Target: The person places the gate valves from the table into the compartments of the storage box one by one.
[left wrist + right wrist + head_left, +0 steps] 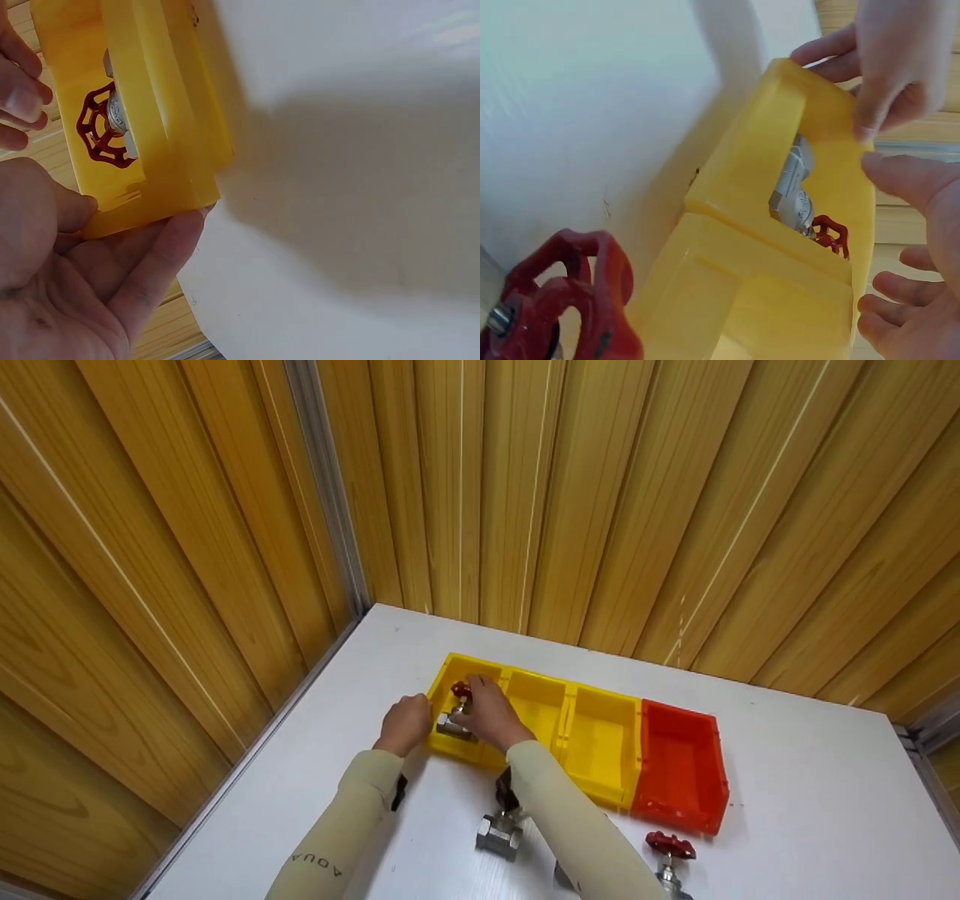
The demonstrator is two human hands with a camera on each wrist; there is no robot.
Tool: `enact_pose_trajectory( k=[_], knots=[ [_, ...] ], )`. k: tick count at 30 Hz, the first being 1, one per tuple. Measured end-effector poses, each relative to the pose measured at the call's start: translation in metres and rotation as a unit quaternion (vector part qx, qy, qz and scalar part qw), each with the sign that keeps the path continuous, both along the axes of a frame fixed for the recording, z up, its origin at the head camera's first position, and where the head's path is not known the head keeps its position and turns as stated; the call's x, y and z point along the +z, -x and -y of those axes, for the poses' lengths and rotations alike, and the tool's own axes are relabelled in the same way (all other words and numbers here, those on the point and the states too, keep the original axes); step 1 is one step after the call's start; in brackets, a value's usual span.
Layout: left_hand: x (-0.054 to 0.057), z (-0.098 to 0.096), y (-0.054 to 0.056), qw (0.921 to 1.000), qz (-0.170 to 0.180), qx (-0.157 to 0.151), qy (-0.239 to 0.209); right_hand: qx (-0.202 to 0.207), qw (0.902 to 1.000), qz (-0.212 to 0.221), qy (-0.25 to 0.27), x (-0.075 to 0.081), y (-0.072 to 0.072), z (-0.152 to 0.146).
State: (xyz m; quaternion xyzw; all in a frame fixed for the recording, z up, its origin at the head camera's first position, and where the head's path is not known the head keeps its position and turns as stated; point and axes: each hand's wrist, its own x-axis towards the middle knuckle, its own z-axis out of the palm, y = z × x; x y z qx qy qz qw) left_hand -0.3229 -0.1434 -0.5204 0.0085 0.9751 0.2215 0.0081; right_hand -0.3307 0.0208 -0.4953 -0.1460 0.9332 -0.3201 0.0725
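From where I stand, the left hand (407,724) grips the outer end of the left yellow bin (450,679), its thumb at the rim and its fingers against the outside. The right hand (495,712) reaches over that same bin with its fingers spread and nothing between them; it looks just clear of the metal valve (455,725), though the head view half hides that gap. The valve lies inside the left yellow bin, its red handwheel (105,124) turned toward the panelled wall (585,495).

Next along the row come the middle yellow bin (536,701), the right yellow bin (600,735) and the red bin (679,765), all on the white table (795,780). On the near side of the row, a second valve (499,835) lies close by the right sleeve (577,825), and a red-wheeled valve (670,851) sits near the red bin, cut off by the lower edge of my view.
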Motion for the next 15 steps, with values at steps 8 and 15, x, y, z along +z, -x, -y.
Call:
enact_pose_trajectory(
  k=[8, 15],
  knots=[
    [0.002, 0.000, 0.000, 0.9999, 0.013, 0.001, -0.003, -0.026, 0.9982, 0.022, 0.048, 0.010, -0.015, -0.008],
    [0.003, -0.011, -0.008, 0.9975, -0.046, 0.005, 0.054, -0.022, 0.9988, 0.007, 0.043, 0.018, -0.030, -0.021]
  ],
)
